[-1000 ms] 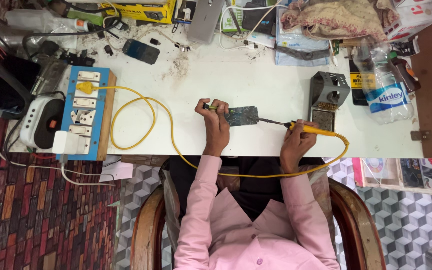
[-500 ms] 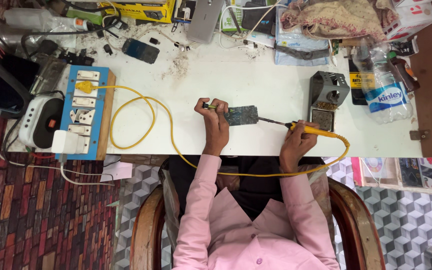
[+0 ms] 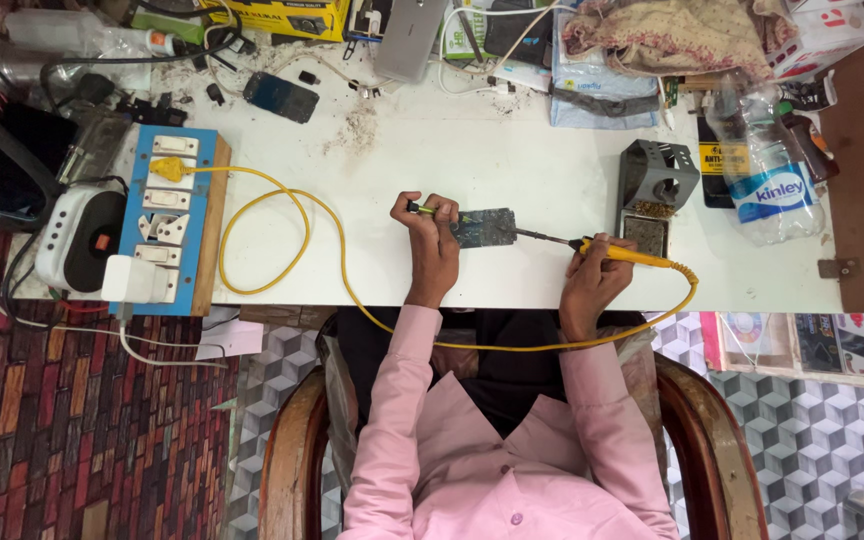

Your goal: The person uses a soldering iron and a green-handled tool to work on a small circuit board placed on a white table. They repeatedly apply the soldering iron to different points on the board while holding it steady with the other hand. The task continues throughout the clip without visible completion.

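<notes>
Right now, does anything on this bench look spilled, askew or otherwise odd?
A patch of brownish crumbs or dust lies scattered on the white table, above the yellow cord. Otherwise nothing stands out: the left hand steadies the circuit board while the right hand holds the soldering iron.

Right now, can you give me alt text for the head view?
Seen from above, a person's right hand holds a yellow soldering iron to a small circuit board that the left hand steadies with a thin tool on a white table. Its yellow cord loops to a blue socket board.

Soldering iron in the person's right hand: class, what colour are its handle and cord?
Yellow, on the slim soldering iron and its looping cord; head view shows it best.
</notes>
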